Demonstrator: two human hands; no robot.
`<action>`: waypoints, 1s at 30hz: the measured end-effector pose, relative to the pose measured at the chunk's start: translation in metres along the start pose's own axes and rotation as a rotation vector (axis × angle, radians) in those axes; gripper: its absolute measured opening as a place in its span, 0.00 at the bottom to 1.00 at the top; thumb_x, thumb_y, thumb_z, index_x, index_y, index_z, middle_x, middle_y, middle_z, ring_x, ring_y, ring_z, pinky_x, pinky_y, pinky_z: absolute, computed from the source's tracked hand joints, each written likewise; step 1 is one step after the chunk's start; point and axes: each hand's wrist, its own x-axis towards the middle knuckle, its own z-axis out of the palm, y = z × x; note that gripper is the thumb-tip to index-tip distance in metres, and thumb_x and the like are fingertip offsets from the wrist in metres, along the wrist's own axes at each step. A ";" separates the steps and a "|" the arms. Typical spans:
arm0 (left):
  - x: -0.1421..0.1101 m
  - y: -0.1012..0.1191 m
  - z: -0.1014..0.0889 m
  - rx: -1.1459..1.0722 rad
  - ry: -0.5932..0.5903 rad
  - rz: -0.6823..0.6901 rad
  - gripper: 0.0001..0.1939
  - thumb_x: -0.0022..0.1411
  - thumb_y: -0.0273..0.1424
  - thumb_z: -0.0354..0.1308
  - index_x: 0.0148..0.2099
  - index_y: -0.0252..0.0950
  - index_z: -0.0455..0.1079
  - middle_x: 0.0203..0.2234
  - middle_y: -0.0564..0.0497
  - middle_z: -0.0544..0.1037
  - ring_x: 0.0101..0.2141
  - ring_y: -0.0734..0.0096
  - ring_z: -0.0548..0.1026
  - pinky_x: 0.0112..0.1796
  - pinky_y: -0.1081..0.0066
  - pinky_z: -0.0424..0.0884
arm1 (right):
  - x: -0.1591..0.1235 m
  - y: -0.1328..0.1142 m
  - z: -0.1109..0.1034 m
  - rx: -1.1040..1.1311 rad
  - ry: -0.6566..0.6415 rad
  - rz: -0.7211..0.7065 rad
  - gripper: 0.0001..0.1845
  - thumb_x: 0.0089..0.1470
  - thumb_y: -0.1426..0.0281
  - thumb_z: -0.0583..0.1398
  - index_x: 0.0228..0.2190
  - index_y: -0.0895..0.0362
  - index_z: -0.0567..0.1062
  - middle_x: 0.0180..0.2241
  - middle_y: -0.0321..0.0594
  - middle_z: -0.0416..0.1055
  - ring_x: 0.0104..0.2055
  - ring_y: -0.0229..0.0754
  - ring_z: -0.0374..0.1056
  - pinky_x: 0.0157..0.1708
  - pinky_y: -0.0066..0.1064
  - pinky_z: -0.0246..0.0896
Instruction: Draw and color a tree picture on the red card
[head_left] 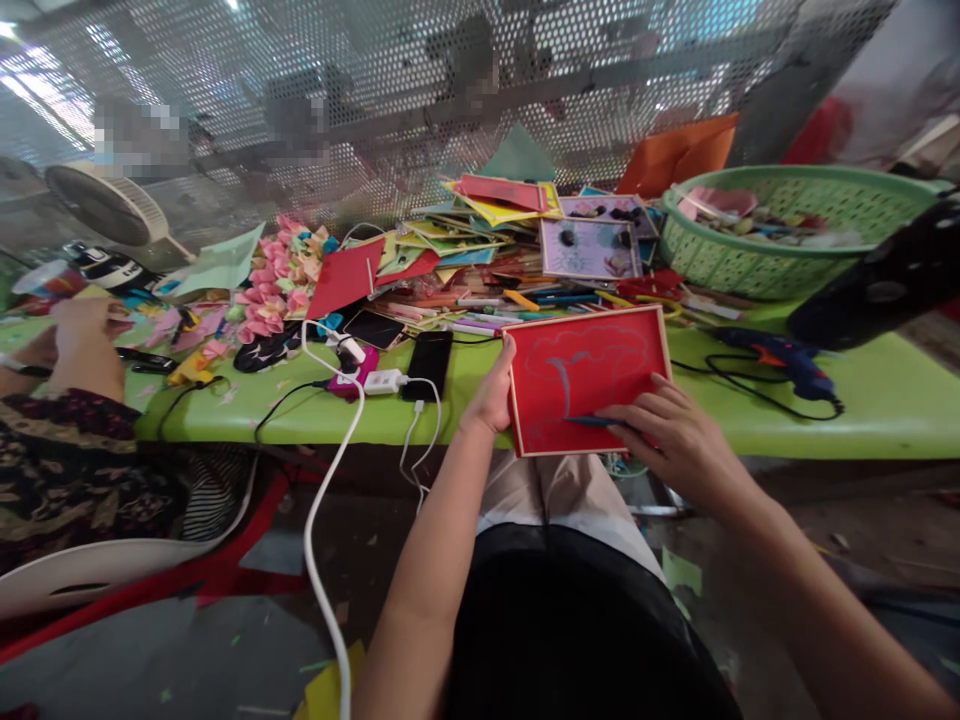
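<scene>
A red panel (pixel 540 400) with a thin pale wooden frame rests tilted at the table's front edge, above my lap. My left hand (pixel 492 392) grips its left side, thumb on the frame. On the red surface is a faint tree drawing, with a cloud-shaped crown and a bluish trunk. In my right hand (pixel 664 425) is a dark blue pencil or crayon (pixel 589 421), its tip touching the panel near the foot of the trunk; the exact kind is unclear.
Behind the panel lie pens, coloured sheets and framed panels (pixel 590 248). A green basket (pixel 795 270) and a glue gun (pixel 784 358) are to the right. Leftward are a phone (pixel 427 365), a white cable (pixel 313 540), pink paper flowers (pixel 277 270) and a co-worker's arm (pixel 94 345).
</scene>
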 end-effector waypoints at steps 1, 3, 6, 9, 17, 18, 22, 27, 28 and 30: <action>0.000 0.000 0.001 0.004 0.010 -0.002 0.35 0.83 0.54 0.53 0.76 0.35 0.72 0.56 0.36 0.88 0.57 0.45 0.87 0.63 0.49 0.80 | 0.000 0.000 -0.001 -0.006 0.005 0.006 0.13 0.74 0.67 0.61 0.50 0.49 0.85 0.35 0.39 0.83 0.38 0.50 0.79 0.66 0.61 0.68; 0.000 0.000 0.001 0.011 0.018 -0.004 0.34 0.83 0.53 0.52 0.76 0.35 0.72 0.56 0.37 0.88 0.57 0.46 0.87 0.63 0.49 0.80 | 0.001 0.001 -0.002 -0.012 0.014 0.026 0.13 0.73 0.67 0.61 0.50 0.49 0.86 0.34 0.39 0.82 0.38 0.50 0.79 0.66 0.61 0.69; 0.001 0.000 -0.001 0.005 -0.008 -0.004 0.35 0.81 0.56 0.55 0.75 0.36 0.73 0.56 0.37 0.88 0.58 0.44 0.86 0.64 0.48 0.79 | 0.001 -0.002 -0.002 -0.005 0.018 0.036 0.13 0.73 0.67 0.61 0.50 0.49 0.86 0.34 0.39 0.82 0.38 0.51 0.79 0.65 0.60 0.70; 0.002 0.000 -0.002 0.015 -0.019 0.000 0.36 0.80 0.57 0.56 0.72 0.36 0.76 0.56 0.36 0.88 0.59 0.42 0.85 0.64 0.47 0.78 | 0.001 -0.005 0.002 0.006 0.026 0.021 0.12 0.73 0.68 0.61 0.50 0.49 0.86 0.35 0.40 0.83 0.38 0.50 0.79 0.67 0.60 0.69; 0.002 0.001 -0.005 0.010 -0.034 -0.017 0.34 0.83 0.54 0.51 0.73 0.34 0.75 0.53 0.36 0.89 0.55 0.46 0.88 0.62 0.51 0.79 | 0.002 0.002 -0.001 -0.024 0.058 0.052 0.12 0.74 0.66 0.61 0.50 0.48 0.86 0.34 0.40 0.82 0.39 0.51 0.78 0.61 0.57 0.70; 0.003 0.001 -0.007 -0.001 -0.044 -0.017 0.34 0.83 0.54 0.53 0.72 0.33 0.75 0.52 0.36 0.89 0.54 0.47 0.88 0.62 0.52 0.80 | 0.004 0.003 -0.002 -0.025 0.061 0.057 0.12 0.74 0.66 0.61 0.50 0.48 0.86 0.34 0.40 0.82 0.39 0.51 0.77 0.59 0.56 0.71; 0.005 0.001 -0.011 -0.008 -0.040 -0.014 0.32 0.84 0.50 0.52 0.71 0.32 0.76 0.50 0.36 0.90 0.50 0.50 0.90 0.59 0.54 0.82 | 0.016 0.006 -0.004 -0.024 0.085 0.066 0.14 0.74 0.67 0.60 0.50 0.48 0.86 0.35 0.41 0.82 0.38 0.51 0.76 0.55 0.54 0.72; 0.003 0.002 -0.009 0.013 -0.007 -0.038 0.31 0.86 0.49 0.47 0.70 0.32 0.77 0.45 0.38 0.90 0.49 0.50 0.90 0.58 0.53 0.83 | 0.016 0.004 -0.005 -0.002 0.060 0.048 0.13 0.74 0.67 0.60 0.50 0.48 0.86 0.35 0.41 0.82 0.38 0.51 0.77 0.55 0.54 0.71; 0.003 0.002 -0.008 0.006 -0.012 -0.044 0.31 0.85 0.50 0.48 0.69 0.32 0.77 0.45 0.38 0.90 0.50 0.50 0.90 0.59 0.52 0.83 | 0.015 0.003 -0.005 0.003 0.048 0.036 0.13 0.74 0.67 0.60 0.49 0.48 0.85 0.35 0.41 0.82 0.39 0.51 0.77 0.55 0.54 0.71; 0.002 0.002 -0.007 -0.011 -0.027 -0.048 0.32 0.84 0.52 0.49 0.68 0.31 0.78 0.46 0.37 0.90 0.51 0.49 0.90 0.58 0.53 0.83 | 0.014 0.003 -0.005 0.005 0.040 0.023 0.12 0.74 0.67 0.60 0.49 0.49 0.85 0.36 0.41 0.83 0.40 0.50 0.77 0.57 0.55 0.70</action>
